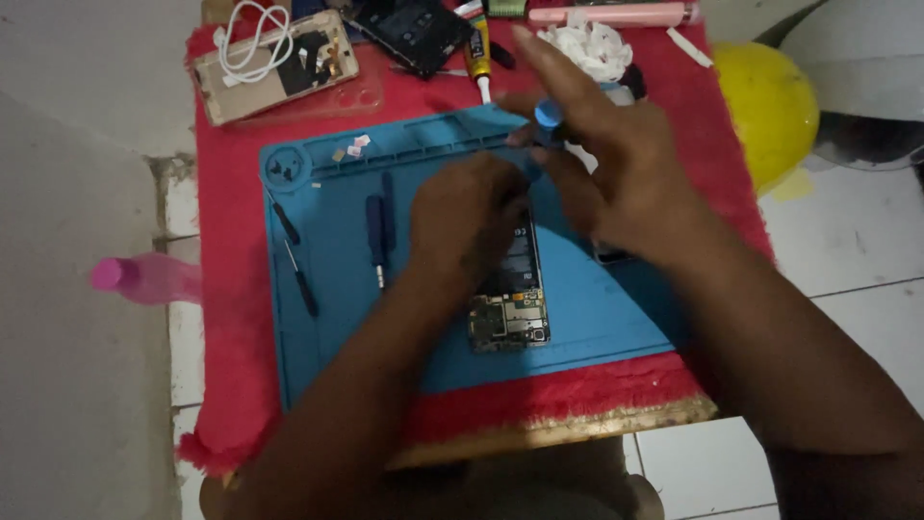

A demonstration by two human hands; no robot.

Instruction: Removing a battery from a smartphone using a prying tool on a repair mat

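Observation:
An opened phone with its circuit board showing lies on a blue work mat. My left hand rests on the phone's upper part, fingers curled over it. My right hand is just right of it and holds a blue-capped screwdriver upright, its tip hidden behind my left hand.
The mat lies on a red cloth over a small table. Three screwdrivers lie on the mat's left. A phone back cover with a white cable, another opened phone, a glue tube, white tissue, a pink bottle and a yellow ball surround it.

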